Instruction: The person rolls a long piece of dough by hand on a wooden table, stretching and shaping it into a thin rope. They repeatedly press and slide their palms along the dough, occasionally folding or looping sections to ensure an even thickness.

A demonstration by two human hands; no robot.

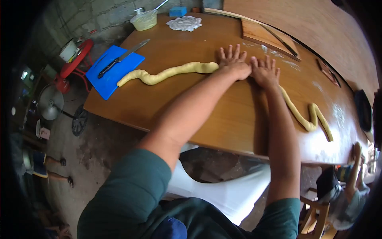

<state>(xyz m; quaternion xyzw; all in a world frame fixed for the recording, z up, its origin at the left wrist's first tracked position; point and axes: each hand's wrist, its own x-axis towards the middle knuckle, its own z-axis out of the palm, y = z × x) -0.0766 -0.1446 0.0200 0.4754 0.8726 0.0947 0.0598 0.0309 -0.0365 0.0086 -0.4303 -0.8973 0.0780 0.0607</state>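
A long rope of pale yellow dough [171, 73] winds across the brown wooden table [223, 115]. Its thicker part runs left to the blue cutting board, and a thinner zigzag stretch lies to the right. Over the middle of the rope, my left hand [234, 63] rests flat with fingers spread, hiding the dough beneath. Right beside it, my right hand [266, 73] lies flat too, fingers stretched out and the thinner dough coming out past its wrist. The two hands are side by side, thumbs close together.
A black-handled knife [121, 59] lies on the blue cutting board [106, 85]. At the back stand a bowl with a utensil [144, 20], a crumpled plastic sheet [184, 23], a blue block [178, 11] and a wooden board [266, 38]. Another person [350, 195] sits at the right.
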